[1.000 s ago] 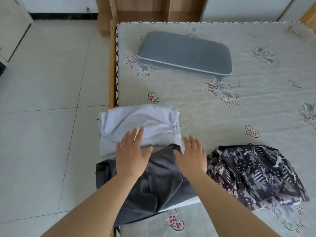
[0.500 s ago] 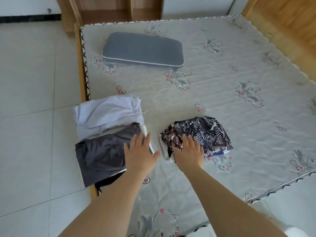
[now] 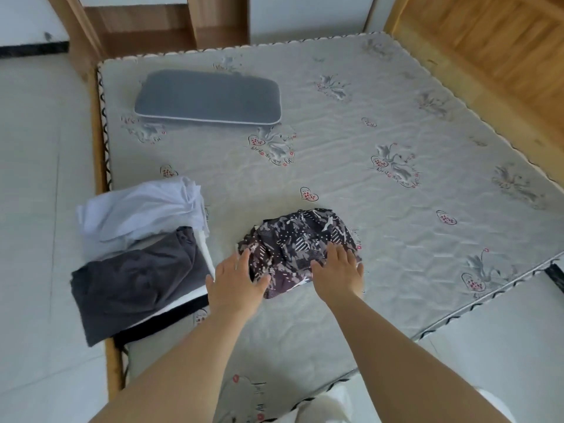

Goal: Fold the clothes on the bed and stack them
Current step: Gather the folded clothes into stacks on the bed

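A crumpled dark patterned garment [image 3: 296,242] lies on the bed [image 3: 381,239] near its front edge. My left hand [image 3: 236,280] rests with straight fingers on the garment's left edge. My right hand [image 3: 338,270] lies flat on its right front part. To the left, a folded dark grey garment [image 3: 134,282] lies at the bed's left edge, partly overhanging it. A folded white garment [image 3: 137,212] lies just behind the grey one, touching it.
A grey pillow [image 3: 207,99] lies at the far left of the bed. A wooden headboard [image 3: 488,53] runs along the right side and wooden furniture [image 3: 137,25] stands behind. Tiled floor [image 3: 39,209] is left of the bed.
Both hands left the grey garment and moved right onto the patterned garment. The view swung right, so the folded pile now sits further left.
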